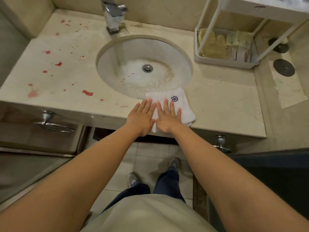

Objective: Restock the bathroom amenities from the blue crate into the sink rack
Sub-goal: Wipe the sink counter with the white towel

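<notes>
Beige stone counter [66,77] carries red smears [87,92] at left, with a towel ring [50,121] below its edge. Mid-frame sit a chrome faucet [113,15] and round sink [117,64]. At the basin's front rim the left hand [142,119] and right hand [167,119] lie flat side by side, fingers straight and slightly apart, pressing a folded white towel [160,96], partly covered. Far right stands the rack [222,61], top shelf cut off; yellowish packets [234,42] fill its lower tray, labels unreadable. A dark blue shape [275,173] bottom right: cannot tell if crate.

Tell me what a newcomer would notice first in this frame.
The left hand and right hand lie flat, side by side, on a folded white towel at the counter's front edge. Red stains spatter the counter left of the sink; the white rack stands back right.
</notes>
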